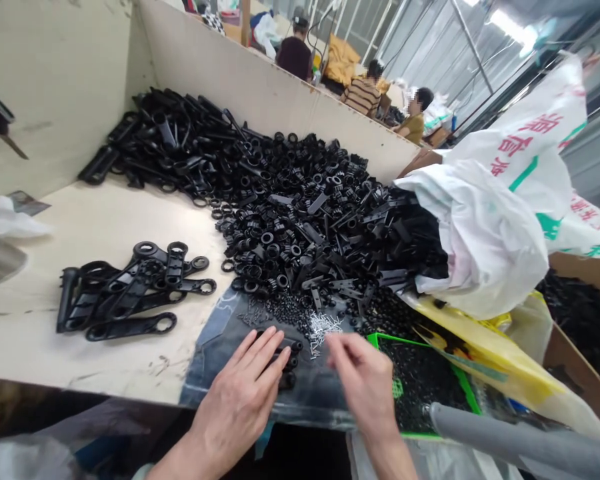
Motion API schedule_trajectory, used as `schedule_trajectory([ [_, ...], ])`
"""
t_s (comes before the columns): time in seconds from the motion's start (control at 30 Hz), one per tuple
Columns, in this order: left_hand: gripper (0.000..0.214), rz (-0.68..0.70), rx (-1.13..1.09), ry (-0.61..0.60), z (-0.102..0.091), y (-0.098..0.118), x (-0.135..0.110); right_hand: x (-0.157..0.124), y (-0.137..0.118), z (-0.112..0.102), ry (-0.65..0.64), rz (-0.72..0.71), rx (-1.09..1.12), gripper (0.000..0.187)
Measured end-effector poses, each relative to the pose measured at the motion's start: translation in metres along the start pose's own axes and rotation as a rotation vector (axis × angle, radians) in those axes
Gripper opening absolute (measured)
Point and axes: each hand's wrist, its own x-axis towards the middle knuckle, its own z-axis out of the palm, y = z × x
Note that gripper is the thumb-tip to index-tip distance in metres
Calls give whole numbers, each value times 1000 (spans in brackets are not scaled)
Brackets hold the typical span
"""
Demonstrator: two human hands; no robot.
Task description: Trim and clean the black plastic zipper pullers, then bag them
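Observation:
My left hand (245, 393) lies with its fingers stretched over a black plastic part (286, 363) on a grey-blue sheet (215, 353) at the table's front edge. My right hand (363, 380) hovers just right of it, fingers curled and pinched near a small heap of silver pins (325, 327); what it pinches is too small to make out. Tiny black screws (285, 308) lie just behind the pins. A big heap of black plastic rings and clips (300, 220) fills the middle of the table.
A stack of long black arms (130, 290) lies at the left, more at the back left (165, 137). A green tray (423, 380) of small black bits stands right of my hands. White sacks (500, 207) crowd the right. Other people sit beyond the partition (260, 87).

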Motion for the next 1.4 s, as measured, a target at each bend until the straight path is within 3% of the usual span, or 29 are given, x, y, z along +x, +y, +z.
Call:
schedule_trajectory([
  [0.07,49,16,41,-25,0,-2,0,25,18,-3,42,2,-58,22],
  [0.17,51,27,73,-51,-1,-4,-1,58,40,5,6,-36,-94,17],
  [0.3,51,19,51,-65,-3,-2,0,72,51,12,-23,-38,-85,14],
  [0.43,42,-38,-16,-21,-6,3,4,48,36,-3,-8,16,13,22],
  [0.5,39,-59,-41,-8,-8,5,6,24,23,-8,-73,20,116,22],
  [0.6,38,-76,-47,-18,-10,6,6,-17,7,1,-188,122,523,18],
  [0.67,38,-75,-53,-23,-11,6,6,-40,2,15,-183,159,613,16],
  [0.8,38,-68,-58,-37,-10,6,4,-65,1,40,-35,37,448,17],
  [1.0,37,-70,-53,-63,-8,5,3,-74,3,56,140,-102,310,22],
  [1.13,37,-77,-64,-37,-7,6,3,-75,4,55,159,-209,254,16],
  [1.4,40,-46,-66,-46,-5,5,2,-66,0,48,109,-276,205,13],
])
